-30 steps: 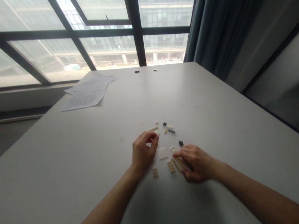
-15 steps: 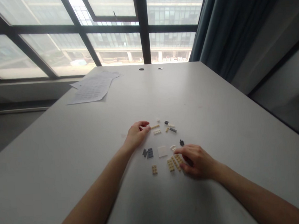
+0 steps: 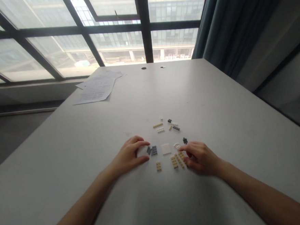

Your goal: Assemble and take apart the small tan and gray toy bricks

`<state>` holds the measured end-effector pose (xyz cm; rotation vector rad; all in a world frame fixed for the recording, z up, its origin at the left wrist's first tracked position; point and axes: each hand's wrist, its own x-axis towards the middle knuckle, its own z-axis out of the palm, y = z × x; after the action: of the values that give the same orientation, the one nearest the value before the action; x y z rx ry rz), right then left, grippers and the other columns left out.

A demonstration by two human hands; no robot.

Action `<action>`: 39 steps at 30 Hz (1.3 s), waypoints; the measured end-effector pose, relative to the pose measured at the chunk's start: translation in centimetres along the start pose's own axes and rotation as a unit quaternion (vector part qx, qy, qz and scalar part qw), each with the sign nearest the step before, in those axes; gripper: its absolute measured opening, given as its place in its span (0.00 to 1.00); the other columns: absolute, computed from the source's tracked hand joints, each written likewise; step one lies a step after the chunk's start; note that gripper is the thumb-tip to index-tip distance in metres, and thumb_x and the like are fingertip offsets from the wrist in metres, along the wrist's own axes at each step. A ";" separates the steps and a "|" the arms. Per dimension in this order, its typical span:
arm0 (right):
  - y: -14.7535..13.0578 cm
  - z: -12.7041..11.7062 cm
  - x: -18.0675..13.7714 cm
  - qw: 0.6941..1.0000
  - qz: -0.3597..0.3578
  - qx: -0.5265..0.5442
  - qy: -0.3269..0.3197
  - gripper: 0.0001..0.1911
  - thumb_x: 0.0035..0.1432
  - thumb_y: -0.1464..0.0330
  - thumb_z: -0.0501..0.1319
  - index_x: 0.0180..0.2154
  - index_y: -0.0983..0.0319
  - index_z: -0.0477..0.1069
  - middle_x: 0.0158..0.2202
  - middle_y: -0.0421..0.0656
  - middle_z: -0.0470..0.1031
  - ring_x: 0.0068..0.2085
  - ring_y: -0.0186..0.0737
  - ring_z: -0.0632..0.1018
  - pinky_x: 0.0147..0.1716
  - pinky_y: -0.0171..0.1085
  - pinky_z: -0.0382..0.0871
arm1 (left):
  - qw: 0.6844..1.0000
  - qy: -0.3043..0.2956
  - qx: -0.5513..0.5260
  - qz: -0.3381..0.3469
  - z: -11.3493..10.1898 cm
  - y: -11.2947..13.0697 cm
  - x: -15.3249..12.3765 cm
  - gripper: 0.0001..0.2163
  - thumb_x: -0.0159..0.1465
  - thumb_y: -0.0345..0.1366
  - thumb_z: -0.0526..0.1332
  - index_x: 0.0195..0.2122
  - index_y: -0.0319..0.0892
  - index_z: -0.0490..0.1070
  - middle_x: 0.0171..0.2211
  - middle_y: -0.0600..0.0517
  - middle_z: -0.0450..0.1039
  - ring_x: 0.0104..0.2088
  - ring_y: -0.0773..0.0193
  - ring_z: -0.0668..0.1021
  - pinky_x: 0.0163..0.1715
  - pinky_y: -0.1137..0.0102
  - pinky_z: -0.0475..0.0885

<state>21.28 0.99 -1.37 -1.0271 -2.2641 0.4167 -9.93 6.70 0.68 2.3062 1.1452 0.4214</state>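
My left hand (image 3: 132, 154) lies on the table with thumb and forefinger apart, beside a small dark grey piece (image 3: 149, 150) and a dark grey studded plate (image 3: 154, 150). My right hand (image 3: 200, 157) rests at the right of the group, fingers loosely spread, its forefinger near a white curved piece (image 3: 177, 146). Under its fingers a tan studded plate (image 3: 182, 156) is partly hidden. Close by lie a narrow tan strip (image 3: 179, 160) and another tan plate (image 3: 174, 162). Between the hands sits a flat white square tile (image 3: 165, 149); nearer me is a small tan plate (image 3: 158, 166).
Farther back are a long tan strip (image 3: 157, 125), a white studded strip (image 3: 160, 130), a grey strip (image 3: 176, 128) and a small black brick (image 3: 169, 120). A black piece (image 3: 185, 141) lies beyond my right hand. Printed papers (image 3: 97, 90) cover the table's far left.
My left hand has left the long tan strip, come nearer and opened beside the dark grey pieces. My right hand has hardly moved on the table. The view has shifted slightly.
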 end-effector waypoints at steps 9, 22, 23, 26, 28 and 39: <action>0.2 0.1 -0.1 1.000 -0.008 -0.003 0.001 0.13 0.54 0.73 0.56 0.43 0.62 0.70 0.26 0.40 0.71 0.27 0.36 0.69 0.31 0.36 0.63 | 0.999 0.028 0.033 0.030 1.1 0.4 0.1 0.14 0.61 0.40 0.62 0.48 0.45 0.73 0.44 0.48 0.71 0.45 0.58 0.73 0.49 0.63 0.67; 0.2 0.1 -0.2 1.000 -0.012 -0.010 -0.001 0.11 0.55 0.74 0.56 0.41 0.62 0.70 0.26 0.40 0.71 0.27 0.36 0.69 0.32 0.36 0.63 | 0.997 0.060 0.044 0.037 1.5 0.4 0.2 0.11 0.63 0.39 0.59 0.45 0.44 0.75 0.41 0.48 0.73 0.42 0.60 0.74 0.44 0.65 0.70; 0.2 0.1 -0.2 1.000 -0.011 -0.010 -0.001 0.12 0.55 0.74 0.56 0.41 0.62 0.70 0.26 0.40 0.71 0.27 0.36 0.69 0.32 0.36 0.63 | 0.996 0.062 0.046 0.035 1.5 0.4 0.2 0.11 0.64 0.40 0.59 0.44 0.44 0.75 0.41 0.48 0.73 0.42 0.60 0.74 0.44 0.65 0.70; 0.2 0.1 -0.2 1.000 -0.011 -0.009 0.000 0.12 0.55 0.74 0.56 0.42 0.62 0.70 0.26 0.40 0.71 0.28 0.36 0.70 0.32 0.36 0.64 | 0.996 0.068 0.045 0.021 1.5 0.5 0.1 0.11 0.64 0.39 0.59 0.44 0.43 0.75 0.41 0.47 0.72 0.41 0.60 0.74 0.44 0.65 0.70; 0.2 0.1 -0.2 1.000 -0.012 -0.010 0.001 0.11 0.55 0.74 0.56 0.41 0.62 0.70 0.26 0.40 0.71 0.28 0.36 0.70 0.32 0.36 0.64 | 0.996 0.074 0.043 0.005 1.5 0.5 -0.1 0.11 0.63 0.39 0.59 0.43 0.43 0.75 0.41 0.48 0.72 0.41 0.60 0.74 0.44 0.65 0.70; 0.2 0.3 -0.2 1.000 -0.014 -0.013 0.006 0.10 0.56 0.74 0.55 0.40 0.61 0.70 0.29 0.41 0.74 0.30 0.37 0.72 0.35 0.36 0.65 | 0.995 0.076 0.023 -0.060 1.0 1.2 -0.4 0.09 0.60 0.38 0.60 0.40 0.45 0.76 0.40 0.50 0.72 0.34 0.64 0.74 0.38 0.68 0.71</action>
<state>21.31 0.93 -1.79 -1.0058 -2.2754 0.3689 -8.93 5.47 0.54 2.2605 1.3734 0.5369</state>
